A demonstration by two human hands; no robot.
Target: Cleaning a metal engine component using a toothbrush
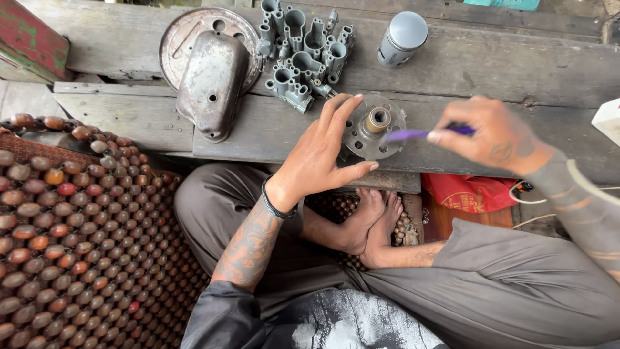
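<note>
Steadying the round metal hub [372,131] at the frame's centre on the wooden plank [452,71], the left hand [321,155] lies open, fingers spread against its rim, grasping nothing. The right hand [494,132] pinches a purple brush [413,134], its tip near the brass centre. Short, light strokes with the hub pinned flat would likely work best.

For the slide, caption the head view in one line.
Left hand steadies a round metal hub on a wooden bench while right hand points a purple tool at it.
</note>
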